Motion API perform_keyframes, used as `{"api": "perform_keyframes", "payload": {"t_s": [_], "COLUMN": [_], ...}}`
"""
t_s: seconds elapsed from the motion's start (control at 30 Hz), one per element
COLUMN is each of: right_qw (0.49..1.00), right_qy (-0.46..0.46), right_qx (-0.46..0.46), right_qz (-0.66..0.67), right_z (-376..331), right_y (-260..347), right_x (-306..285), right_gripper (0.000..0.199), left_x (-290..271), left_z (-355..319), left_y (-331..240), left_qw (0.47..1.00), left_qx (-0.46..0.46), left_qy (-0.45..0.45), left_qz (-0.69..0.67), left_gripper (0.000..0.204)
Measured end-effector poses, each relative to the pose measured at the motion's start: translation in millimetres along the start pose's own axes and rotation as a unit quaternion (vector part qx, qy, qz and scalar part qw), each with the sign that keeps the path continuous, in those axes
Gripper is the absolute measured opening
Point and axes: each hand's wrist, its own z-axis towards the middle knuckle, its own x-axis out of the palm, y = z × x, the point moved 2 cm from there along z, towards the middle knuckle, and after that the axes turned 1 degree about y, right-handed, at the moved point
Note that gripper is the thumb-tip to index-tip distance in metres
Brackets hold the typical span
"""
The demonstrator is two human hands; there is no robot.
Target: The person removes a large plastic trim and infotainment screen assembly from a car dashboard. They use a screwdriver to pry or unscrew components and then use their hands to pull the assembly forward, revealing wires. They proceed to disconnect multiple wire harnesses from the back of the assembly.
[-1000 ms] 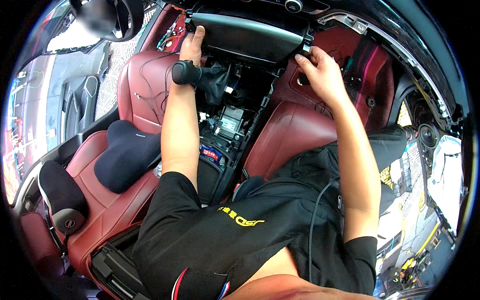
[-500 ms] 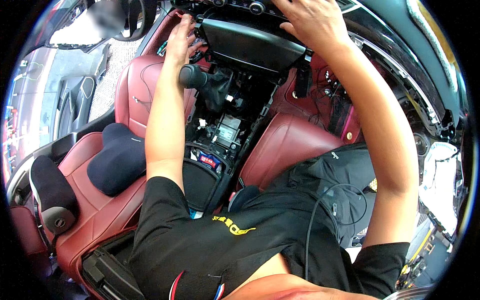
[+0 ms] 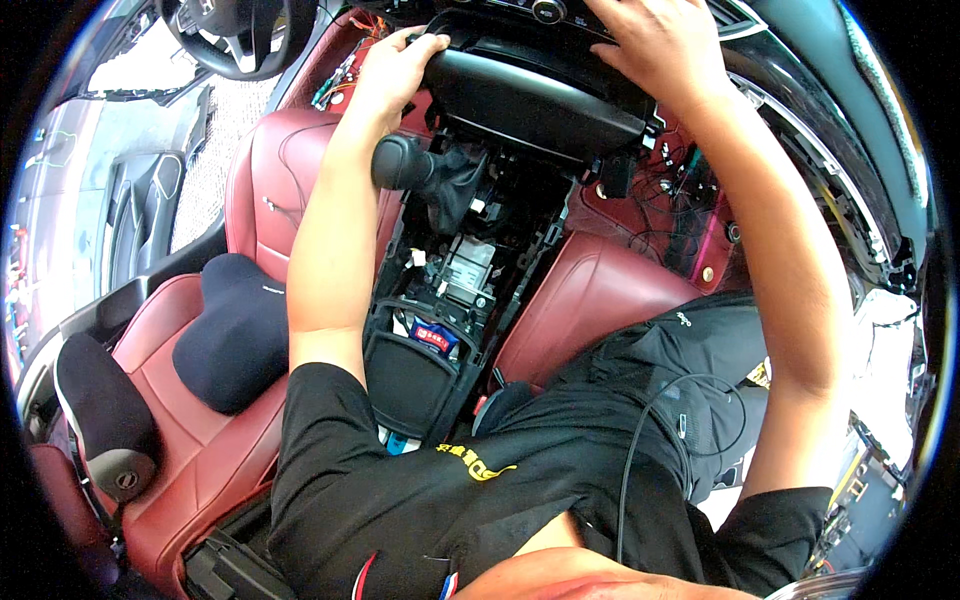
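I lean over the stripped centre console (image 3: 455, 290) of a car with red leather seats. My left hand (image 3: 395, 65) grips the left end of a long black dashboard trim panel (image 3: 535, 100) that lies across the console top. My right hand (image 3: 660, 40) rests spread on the dashboard just above the panel's right part, fingers apart; whether it grips anything is unclear. Below the panel stands the black gear lever (image 3: 405, 165) with its loose boot.
A black lumbar cushion (image 3: 235, 330) lies on the red driver seat (image 3: 215, 440), with a black headrest (image 3: 100, 415) at lower left. The steering wheel (image 3: 240, 35) is at top left. Loose wires (image 3: 680, 215) hang over the red passenger seat (image 3: 590, 305).
The view has shifted closer to the dashboard. My right hand rose from the panel's right end up onto the dashboard above it. My left hand stays on the panel's left end.
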Motion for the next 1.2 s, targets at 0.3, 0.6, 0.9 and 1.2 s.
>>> {"api": "perform_keyframes", "payload": {"t_s": [0.3,0.6,0.9,1.2], "right_qw": [0.999,0.998,0.989,0.636], "right_qy": [0.014,-0.047,-0.112,0.046], "right_qx": [-0.022,-0.038,-0.052,0.466], "right_qz": [0.04,0.028,0.076,0.614], "right_z": [0,-7,-29,-198], "right_y": [-9,-19,-37,48], "right_x": [-1,20,0,37], "right_gripper": [0.08,0.069,0.064,0.059], "left_x": [-2,-7,-12,-11], "left_z": [-6,6,9,5], "left_y": [12,6,8,4], "left_qw": [0.996,0.999,0.997,0.997], "left_qx": [0.009,-0.033,-0.028,-0.064], "left_qy": [-0.024,-0.016,-0.02,-0.02], "left_qz": [-0.086,-0.04,-0.062,-0.032], "left_gripper": [0.041,0.036,0.039,0.016]}}
